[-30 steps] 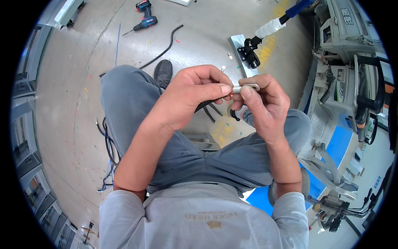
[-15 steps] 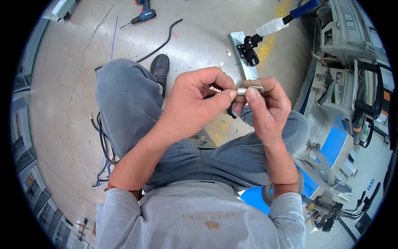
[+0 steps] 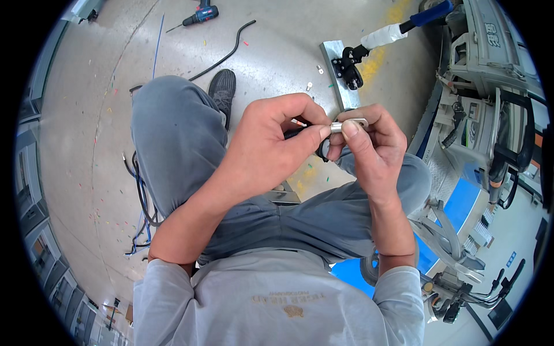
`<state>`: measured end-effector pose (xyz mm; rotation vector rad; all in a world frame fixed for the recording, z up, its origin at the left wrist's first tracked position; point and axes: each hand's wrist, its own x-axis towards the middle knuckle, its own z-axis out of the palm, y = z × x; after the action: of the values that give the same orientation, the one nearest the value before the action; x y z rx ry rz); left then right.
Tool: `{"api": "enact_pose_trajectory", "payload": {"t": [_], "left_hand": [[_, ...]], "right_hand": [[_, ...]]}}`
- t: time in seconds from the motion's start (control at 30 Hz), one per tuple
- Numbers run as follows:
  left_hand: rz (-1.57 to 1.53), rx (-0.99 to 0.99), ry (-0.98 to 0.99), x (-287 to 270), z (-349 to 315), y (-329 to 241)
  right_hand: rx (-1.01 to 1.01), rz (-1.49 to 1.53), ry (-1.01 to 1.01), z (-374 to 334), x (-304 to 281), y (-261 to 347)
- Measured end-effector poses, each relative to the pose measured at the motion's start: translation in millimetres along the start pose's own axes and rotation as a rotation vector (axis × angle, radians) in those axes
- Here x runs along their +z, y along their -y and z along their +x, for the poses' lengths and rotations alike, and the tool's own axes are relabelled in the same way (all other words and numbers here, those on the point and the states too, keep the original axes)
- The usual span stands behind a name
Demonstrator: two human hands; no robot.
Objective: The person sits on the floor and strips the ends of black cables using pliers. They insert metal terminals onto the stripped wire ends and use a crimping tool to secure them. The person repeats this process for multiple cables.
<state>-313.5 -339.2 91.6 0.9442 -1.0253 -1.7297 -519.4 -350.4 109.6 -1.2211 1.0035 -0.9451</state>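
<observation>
A silver cable lug point(image 3: 337, 127) is pinched between the thumb and fingers of my right hand point(image 3: 374, 153), its flat ring end pointing right. My left hand point(image 3: 271, 147) is closed beside it, with thumb and fingertip at the lug's barrel. A black cable point(image 3: 293, 132) shows in the left hand's grip, mostly hidden by the fingers. Whether its end sits inside the barrel cannot be seen. Under the fingers hangs a dark curved piece point(image 3: 323, 151), too covered to name.
A crimping tool point(image 3: 349, 66) with a blue-ended handle is on a metal bar point(image 3: 331, 53) ahead. Loose lugs point(image 3: 320, 70), a cordless drill point(image 3: 202, 14) and a black cable length point(image 3: 231, 53) lie on the floor. More cables point(image 3: 140, 190) lie left; a machine point(image 3: 490, 63) stands right.
Both hands stay together around the lug with almost no movement. My view has shifted slightly, and a little more black cable shows between the left fingers.
</observation>
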Motion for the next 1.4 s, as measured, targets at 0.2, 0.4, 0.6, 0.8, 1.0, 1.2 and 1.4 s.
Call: {"api": "enact_pose_trajectory", "payload": {"t": [0.2,0.4,0.6,0.8,1.0,1.2,1.4], "left_hand": [[0.042,-0.009,-0.021,2.9,0.4,0.7],[0.098,-0.017,-0.045,6.0,0.5,-1.7],[0.097,-0.056,-0.055,5.5,2.0,0.6],[0.077,-0.075,-0.045,3.4,0.4,1.5],[0.123,-0.114,-0.044,2.1,0.1,0.4],[-0.036,-0.119,0.009,-10.1,7.9,7.6],[-0.084,-0.152,0.007,-10.0,11.7,9.1]], "right_hand": [[0.094,0.033,-0.022,-0.3,1.9,2.4],[0.077,0.053,-0.011,0.0,-0.4,-4.5],[0.081,-0.004,-0.010,2.8,1.6,-0.9],[0.106,-0.008,-0.002,0.0,1.2,-3.4],[0.149,0.029,0.002,2.3,-0.4,-5.1],[0.136,-0.001,-0.032,2.0,5.7,-3.9],[0.168,-0.048,-0.016,5.4,2.1,-0.9]]}}
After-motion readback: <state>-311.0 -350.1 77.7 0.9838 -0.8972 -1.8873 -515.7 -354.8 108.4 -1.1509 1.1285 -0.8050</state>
